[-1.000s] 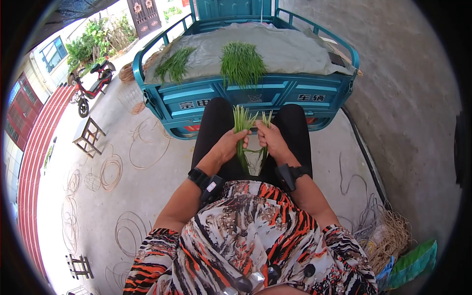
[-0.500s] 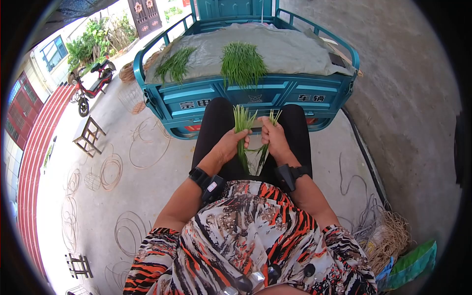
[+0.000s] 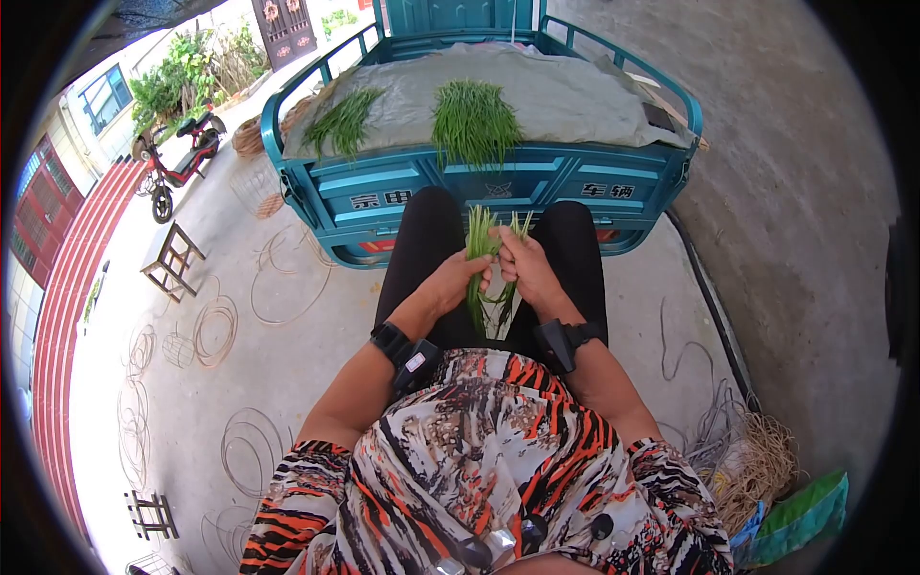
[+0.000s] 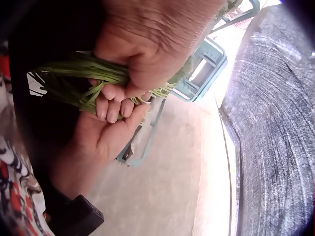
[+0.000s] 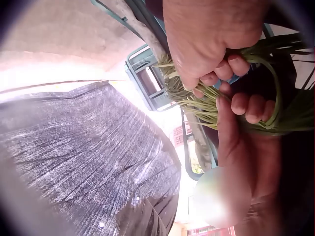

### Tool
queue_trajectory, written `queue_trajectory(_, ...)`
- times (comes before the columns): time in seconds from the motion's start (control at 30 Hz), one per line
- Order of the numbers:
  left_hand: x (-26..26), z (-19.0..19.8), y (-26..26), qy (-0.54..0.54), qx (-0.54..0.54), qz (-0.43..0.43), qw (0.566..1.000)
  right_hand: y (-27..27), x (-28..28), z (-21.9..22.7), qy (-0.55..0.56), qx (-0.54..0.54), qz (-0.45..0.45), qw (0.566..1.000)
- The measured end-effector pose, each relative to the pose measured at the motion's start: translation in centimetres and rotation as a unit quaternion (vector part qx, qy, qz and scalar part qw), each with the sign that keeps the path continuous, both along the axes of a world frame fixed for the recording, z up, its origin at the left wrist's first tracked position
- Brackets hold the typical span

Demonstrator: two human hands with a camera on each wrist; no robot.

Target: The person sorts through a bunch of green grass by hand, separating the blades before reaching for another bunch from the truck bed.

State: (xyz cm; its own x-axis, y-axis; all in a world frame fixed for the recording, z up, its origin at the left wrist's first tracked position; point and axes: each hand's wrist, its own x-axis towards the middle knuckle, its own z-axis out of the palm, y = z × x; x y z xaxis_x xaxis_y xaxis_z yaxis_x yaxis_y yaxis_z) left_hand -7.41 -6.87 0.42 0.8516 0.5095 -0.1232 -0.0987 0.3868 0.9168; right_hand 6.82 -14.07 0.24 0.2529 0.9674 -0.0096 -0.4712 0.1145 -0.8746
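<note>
Between the person's knees, the left hand (image 3: pixel 458 278) grips a bunch of green chives (image 3: pixel 479 228), pale stem ends pointing away from the body. Close beside it, the right hand (image 3: pixel 529 270) pinches a thinner bunch of chives (image 3: pixel 520 222). Dark leaves hang down below both hands, some looping from one to the other. Seen from the left wrist, the two hands' fingertips nearly meet around the green leaves (image 4: pixel 78 73). In the right wrist view the pale stem ends (image 5: pixel 204 105) fan out past the thumbs.
A teal cart (image 3: pixel 470 172) stands ahead, covered by a grey sheet (image 3: pixel 402 120). On it lie a thick pile of chives (image 3: pixel 474 125) and a smaller one (image 3: pixel 345 123). Wire coils (image 3: pixel 217 331) and a stool (image 3: pixel 172 259) are at left; dry straw-like strands (image 3: pixel 762 460) lie at right.
The right hand has come left with its thinner bunch, and the left hand has shifted slightly right, so the bunches are closer together. Both hands keep their hold.
</note>
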Motion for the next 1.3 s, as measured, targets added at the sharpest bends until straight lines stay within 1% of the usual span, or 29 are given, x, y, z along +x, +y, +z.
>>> queue_trajectory(0.07, 0.1, -0.3, 0.0, 0.000, 0.000, 0.004, 1.000, 0.3, 0.2, -0.6, -0.008, 0.000, -0.010, 1.000)
queue_trajectory(0.3, 0.1, 0.3, -0.3, 0.005, -0.005, 0.036, 0.999, -0.1, 0.0, -0.1, -0.048, -0.025, -0.022, 0.998)
queue_trajectory(0.43, 0.3, 0.4, -0.2, 0.012, -0.009, 0.060, 0.998, 0.1, 0.0, -0.5, -0.039, -0.029, -0.035, 0.998)
queue_trajectory(0.53, 0.6, -0.2, -0.1, -0.005, -0.002, 0.091, 0.996, 0.4, 0.1, -0.9, -0.042, -0.033, -0.044, 0.998)
queue_trajectory(0.63, 0.6, -0.3, -0.1, 0.000, -0.005, 0.093, 0.996, 0.4, 0.2, -1.0, -0.042, -0.034, -0.037, 0.998)
queue_trajectory(0.73, 0.5, -0.1, -0.2, 0.014, 0.005, 0.064, 0.998, 0.2, 0.0, -0.6, -0.043, -0.027, -0.030, 0.998)
queue_trajectory(1.0, 0.3, 0.0, -0.1, -0.011, 0.005, 0.039, 0.999, 0.0, -0.4, 0.1, -0.078, -0.017, -0.015, 0.997)
queue_trajectory(1.1, 0.3, -0.1, 0.0, -0.014, -0.004, 0.052, 0.999, 0.0, -0.8, 0.4, -0.131, -0.020, -0.104, 0.986)
queue_trajectory(1.2, 0.1, 0.3, -0.3, -0.028, -0.046, 0.063, 0.997, 0.2, 0.0, 0.2, -0.109, 0.059, -0.153, 0.980)
queue_trajectory(1.23, 0.0, 0.6, -0.5, -0.035, -0.065, 0.065, 0.995, 0.3, 0.3, 0.2, -0.047, 0.078, -0.137, 0.986)
queue_trajectory(1.3, 0.2, -0.1, 0.1, -0.035, -0.056, 0.076, 0.995, 0.4, 0.8, 0.1, 0.075, 0.112, -0.102, 0.986)
